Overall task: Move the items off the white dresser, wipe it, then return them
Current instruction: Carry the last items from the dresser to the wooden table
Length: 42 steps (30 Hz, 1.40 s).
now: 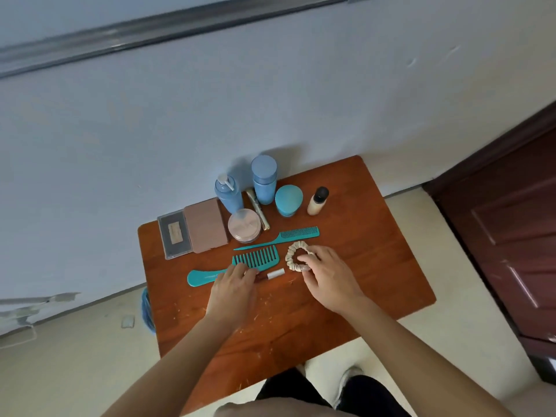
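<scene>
Pinching a cream ruffled fabric scrunchie between curled fingers and thumb, the right hand is reaching over a reddish-brown wooden table. The left hand is lying with its fingertips on a teal wide-toothed plastic comb, just beside a small white-capped tube; whether it is gripping either, I cannot tell. A teal plastic tail comb is lying behind them. A blue pump bottle and a tall blue capped bottle are standing near the wall.
</scene>
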Each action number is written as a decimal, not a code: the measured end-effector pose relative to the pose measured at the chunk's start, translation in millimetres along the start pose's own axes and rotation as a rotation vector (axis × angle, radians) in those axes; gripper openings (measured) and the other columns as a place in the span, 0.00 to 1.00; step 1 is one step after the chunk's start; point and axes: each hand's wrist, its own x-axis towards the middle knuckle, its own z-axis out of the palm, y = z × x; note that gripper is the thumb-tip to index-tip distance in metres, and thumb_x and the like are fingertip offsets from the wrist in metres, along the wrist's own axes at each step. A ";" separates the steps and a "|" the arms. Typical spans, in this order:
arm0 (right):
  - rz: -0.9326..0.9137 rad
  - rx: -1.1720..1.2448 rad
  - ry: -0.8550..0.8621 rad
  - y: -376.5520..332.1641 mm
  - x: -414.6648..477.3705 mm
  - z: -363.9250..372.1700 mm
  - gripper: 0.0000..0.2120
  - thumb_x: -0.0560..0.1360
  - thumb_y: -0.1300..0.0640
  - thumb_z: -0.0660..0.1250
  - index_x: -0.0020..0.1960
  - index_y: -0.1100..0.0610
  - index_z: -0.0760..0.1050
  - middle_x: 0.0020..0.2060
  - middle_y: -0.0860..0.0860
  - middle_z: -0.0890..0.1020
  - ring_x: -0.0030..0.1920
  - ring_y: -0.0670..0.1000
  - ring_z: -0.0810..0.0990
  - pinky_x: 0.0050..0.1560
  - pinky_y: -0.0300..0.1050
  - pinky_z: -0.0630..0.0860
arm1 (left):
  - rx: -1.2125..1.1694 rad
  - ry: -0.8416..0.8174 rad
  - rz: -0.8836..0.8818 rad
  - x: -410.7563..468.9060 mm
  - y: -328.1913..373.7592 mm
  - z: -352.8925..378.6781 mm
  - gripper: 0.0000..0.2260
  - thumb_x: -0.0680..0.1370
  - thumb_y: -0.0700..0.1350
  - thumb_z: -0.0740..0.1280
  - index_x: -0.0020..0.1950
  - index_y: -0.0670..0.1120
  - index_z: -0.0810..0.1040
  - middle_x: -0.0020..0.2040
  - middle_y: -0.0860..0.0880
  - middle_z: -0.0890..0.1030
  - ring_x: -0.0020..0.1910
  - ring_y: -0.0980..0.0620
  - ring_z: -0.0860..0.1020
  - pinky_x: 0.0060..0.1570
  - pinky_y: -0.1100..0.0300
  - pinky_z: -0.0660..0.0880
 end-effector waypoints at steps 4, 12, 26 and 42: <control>0.073 0.034 0.171 1.3 -3.8 -42.4 0.18 0.82 0.48 0.60 0.70 0.50 0.70 0.71 0.49 0.69 0.73 0.49 0.64 0.69 0.42 0.67 | -0.072 0.158 -0.021 -4.9 6.6 -32.7 0.20 0.80 0.55 0.62 0.72 0.53 0.68 0.69 0.52 0.72 0.68 0.51 0.68 0.69 0.51 0.66; 0.201 -0.001 0.617 51.8 -81.3 -148.4 0.25 0.83 0.44 0.54 0.78 0.49 0.59 0.80 0.54 0.51 0.80 0.56 0.48 0.76 0.54 0.53 | -0.061 0.692 0.228 -9.6 90.1 -125.1 0.25 0.80 0.60 0.55 0.75 0.50 0.64 0.78 0.43 0.59 0.76 0.39 0.58 0.71 0.40 0.54; 0.765 -0.172 1.145 199.6 -537.3 -168.8 0.27 0.82 0.45 0.58 0.78 0.53 0.61 0.79 0.56 0.54 0.79 0.58 0.51 0.76 0.55 0.55 | 0.039 0.723 1.161 -188.9 501.0 -70.4 0.26 0.81 0.56 0.54 0.75 0.43 0.65 0.77 0.38 0.59 0.75 0.38 0.59 0.71 0.38 0.57; 1.530 -0.177 1.244 272.0 -939.4 -42.7 0.29 0.81 0.44 0.58 0.79 0.52 0.58 0.79 0.57 0.52 0.78 0.62 0.52 0.74 0.62 0.59 | 0.189 0.455 1.944 -457.5 844.5 167.1 0.25 0.81 0.56 0.56 0.74 0.44 0.68 0.77 0.38 0.60 0.73 0.39 0.63 0.68 0.37 0.61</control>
